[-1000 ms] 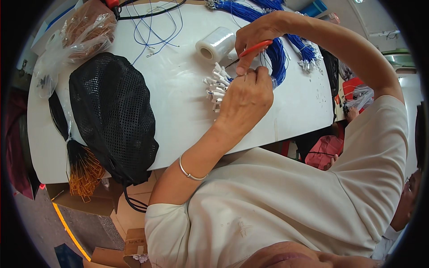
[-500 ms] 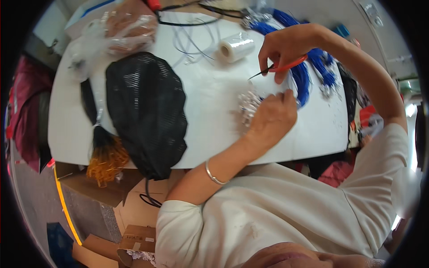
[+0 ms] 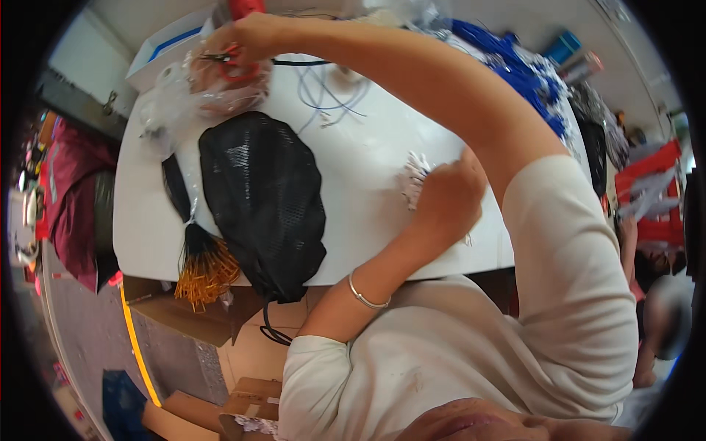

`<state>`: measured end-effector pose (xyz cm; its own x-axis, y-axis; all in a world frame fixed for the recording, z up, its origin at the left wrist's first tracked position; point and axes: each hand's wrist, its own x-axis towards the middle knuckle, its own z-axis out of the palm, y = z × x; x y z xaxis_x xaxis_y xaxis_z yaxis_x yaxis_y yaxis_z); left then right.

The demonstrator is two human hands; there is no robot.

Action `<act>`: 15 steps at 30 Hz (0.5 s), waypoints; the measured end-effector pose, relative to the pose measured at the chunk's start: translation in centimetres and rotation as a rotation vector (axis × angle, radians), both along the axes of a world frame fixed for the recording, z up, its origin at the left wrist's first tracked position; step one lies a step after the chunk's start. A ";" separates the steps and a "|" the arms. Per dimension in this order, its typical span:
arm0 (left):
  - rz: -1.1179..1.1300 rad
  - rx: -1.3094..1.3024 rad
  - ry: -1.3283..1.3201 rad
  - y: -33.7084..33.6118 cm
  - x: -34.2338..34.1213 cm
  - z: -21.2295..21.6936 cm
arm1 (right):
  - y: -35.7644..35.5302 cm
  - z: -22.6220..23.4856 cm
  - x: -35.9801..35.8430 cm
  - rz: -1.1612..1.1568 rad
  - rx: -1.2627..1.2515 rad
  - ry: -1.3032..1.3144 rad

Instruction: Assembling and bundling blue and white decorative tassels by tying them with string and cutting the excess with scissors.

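My left hand point(image 3: 452, 192) is closed around a bundle of thin cords with white ends point(image 3: 416, 173) in the middle of the white table. The ends stick out on its left side; the rest of the bundle is hidden by the hand. My right arm stretches across the table to the far left. There my right hand point(image 3: 254, 38) holds scissors with red handles point(image 3: 248, 76) above a clear plastic bag point(image 3: 237, 103) with brownish-pink contents. A black mesh bag point(image 3: 261, 198) lies nearer to me than the plastic bag.
A hank of black cords with orange-gold ends point(image 3: 206, 268) hangs over the table's front edge. Blue cords point(image 3: 507, 62) lie at the far right. Loose pale cord loops point(image 3: 331, 99) lie mid-back. Cardboard boxes point(image 3: 250, 400) stand below on the left.
My right hand has swung with the scissors from beside my left hand to the far left, over the plastic bag. My left hand has stayed about in place. My right arm now covers the film roll.
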<state>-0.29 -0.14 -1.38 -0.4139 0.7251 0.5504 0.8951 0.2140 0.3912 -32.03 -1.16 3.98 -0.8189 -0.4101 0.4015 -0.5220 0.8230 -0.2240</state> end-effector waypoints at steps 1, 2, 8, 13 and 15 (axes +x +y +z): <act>-0.004 -0.036 -0.252 -0.1 -0.4 0.6 | 1.1 0.8 -0.5 0.040 0.041 0.012; 0.009 -0.085 -0.518 -0.7 -0.7 0.9 | 1.5 1.4 -0.4 0.096 0.077 0.007; -0.123 0.214 -1.265 -2.6 -3.7 2.4 | 10.3 12.0 21.9 0.040 -0.249 0.068; -0.245 0.346 -1.710 -2.5 -3.4 3.7 | 17.0 4.4 35.2 -0.399 -0.689 -0.060; -0.241 0.430 -1.820 -2.1 -3.0 3.6 | 15.6 1.4 38.6 -0.491 -0.837 -0.182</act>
